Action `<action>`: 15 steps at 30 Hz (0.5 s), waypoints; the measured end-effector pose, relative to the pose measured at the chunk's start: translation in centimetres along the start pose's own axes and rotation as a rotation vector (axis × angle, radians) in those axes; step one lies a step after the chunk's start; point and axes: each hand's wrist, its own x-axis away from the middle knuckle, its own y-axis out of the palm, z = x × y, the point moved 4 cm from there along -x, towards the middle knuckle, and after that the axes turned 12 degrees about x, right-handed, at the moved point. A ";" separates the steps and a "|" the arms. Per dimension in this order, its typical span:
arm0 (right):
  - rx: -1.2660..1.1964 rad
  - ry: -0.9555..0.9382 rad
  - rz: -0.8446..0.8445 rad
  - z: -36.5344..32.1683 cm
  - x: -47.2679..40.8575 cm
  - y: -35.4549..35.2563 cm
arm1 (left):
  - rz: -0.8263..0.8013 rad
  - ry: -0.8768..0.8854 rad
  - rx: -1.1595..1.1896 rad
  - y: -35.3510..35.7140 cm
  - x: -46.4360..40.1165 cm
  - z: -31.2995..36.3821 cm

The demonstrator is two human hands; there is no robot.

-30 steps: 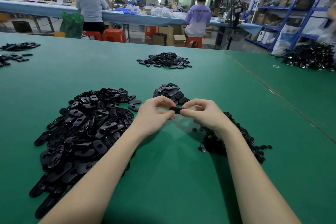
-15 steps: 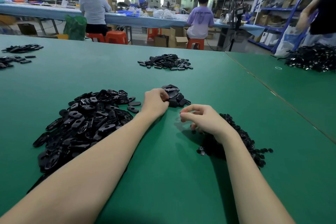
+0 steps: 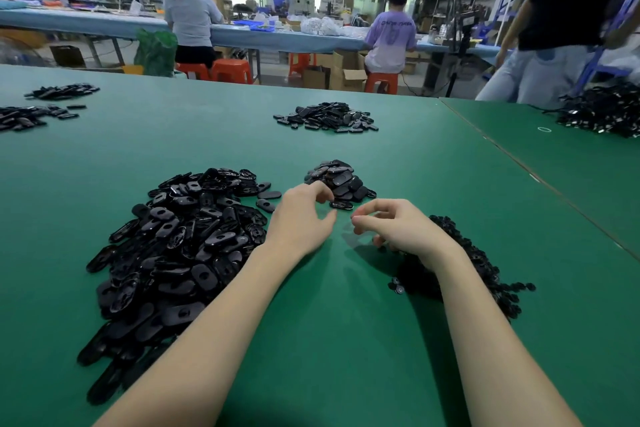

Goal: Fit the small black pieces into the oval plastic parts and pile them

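Hovering with loosely curled, empty fingers: left hand, right hand. Lying just left of the left hand, oval plastic parts; under the right wrist, small black pieces. Sitting just beyond the left fingertips, finished pile.

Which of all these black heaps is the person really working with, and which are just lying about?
In use:
- big heap of black oval plastic parts
- heap of small black pieces
- small pile of finished ovals
- both hands

Lying about:
- far middle pile
- far left piles
- far right heap
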 end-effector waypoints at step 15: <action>0.097 -0.041 -0.021 -0.5 -0.4 0.9 | 0.020 -0.274 -0.601 -6.6 -0.5 -4.1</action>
